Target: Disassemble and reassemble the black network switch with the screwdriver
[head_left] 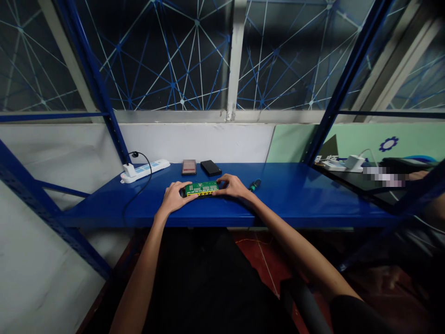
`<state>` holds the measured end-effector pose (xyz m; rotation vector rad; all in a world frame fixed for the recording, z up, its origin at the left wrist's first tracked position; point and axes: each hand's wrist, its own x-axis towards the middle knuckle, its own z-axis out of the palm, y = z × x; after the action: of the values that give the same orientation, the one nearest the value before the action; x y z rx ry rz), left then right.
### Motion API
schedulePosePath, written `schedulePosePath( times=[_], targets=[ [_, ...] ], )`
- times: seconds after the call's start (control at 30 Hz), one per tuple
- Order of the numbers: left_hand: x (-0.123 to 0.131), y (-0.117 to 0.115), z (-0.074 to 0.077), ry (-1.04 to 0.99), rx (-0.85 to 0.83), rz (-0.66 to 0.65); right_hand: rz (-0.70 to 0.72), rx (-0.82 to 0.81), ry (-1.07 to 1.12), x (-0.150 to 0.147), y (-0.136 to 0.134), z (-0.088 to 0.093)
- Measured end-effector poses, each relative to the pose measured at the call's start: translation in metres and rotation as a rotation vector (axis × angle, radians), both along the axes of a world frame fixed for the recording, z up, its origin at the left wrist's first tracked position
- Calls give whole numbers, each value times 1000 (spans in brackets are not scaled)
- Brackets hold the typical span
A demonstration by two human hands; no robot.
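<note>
A green circuit board (201,188) with a yellow-and-black front edge lies on the blue shelf top (295,195). My left hand (174,195) grips its left end with fingers curled round it. My right hand (232,185) holds the right end, fingers closed on the board's edge. A small screwdriver (254,185) with a dark handle lies just to the right of my right hand.
Behind the board sit a pinkish flat device (188,166) and a black box (210,167). A white power strip (144,170) with a plug and black cable lies at the back left. Blue rack posts stand at both sides. A neighbouring bench (351,163) with white gear is at the right.
</note>
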<state>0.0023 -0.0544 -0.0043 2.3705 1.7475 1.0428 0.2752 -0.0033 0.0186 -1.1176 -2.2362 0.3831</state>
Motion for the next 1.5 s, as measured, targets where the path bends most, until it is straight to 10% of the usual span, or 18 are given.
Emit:
schedulePosePath(
  times=[1.3, 1.5],
  targets=[
    [4, -6, -3, 111, -70, -98, -55, 145, -229, 0, -15, 8],
    [4, -6, -6, 120, -69, -127, -371, 283, 9, 19, -4, 14]
  ],
)
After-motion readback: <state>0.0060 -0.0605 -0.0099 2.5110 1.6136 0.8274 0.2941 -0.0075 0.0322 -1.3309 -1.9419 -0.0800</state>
